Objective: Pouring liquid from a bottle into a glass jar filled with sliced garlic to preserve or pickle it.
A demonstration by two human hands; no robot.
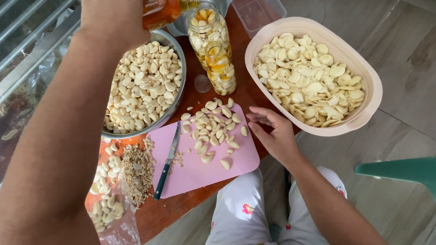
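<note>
Bare forearms, no sleeves, no watch or rings on left hand (113, 15) or right hand (275, 134); wore loose white trousers (244, 214) scattered with small red and pink printed motifs

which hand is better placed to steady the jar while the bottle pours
Right. The right hand is free, resting at the pink cutting board near the jar; the left hand holds the tilted bottle.

floor: grey tiles (416, 65) | table: small brown wooden (163, 211) | left: metal bars (6, 44) | right: teal plastic chair (428, 175) | light: daylight
</note>
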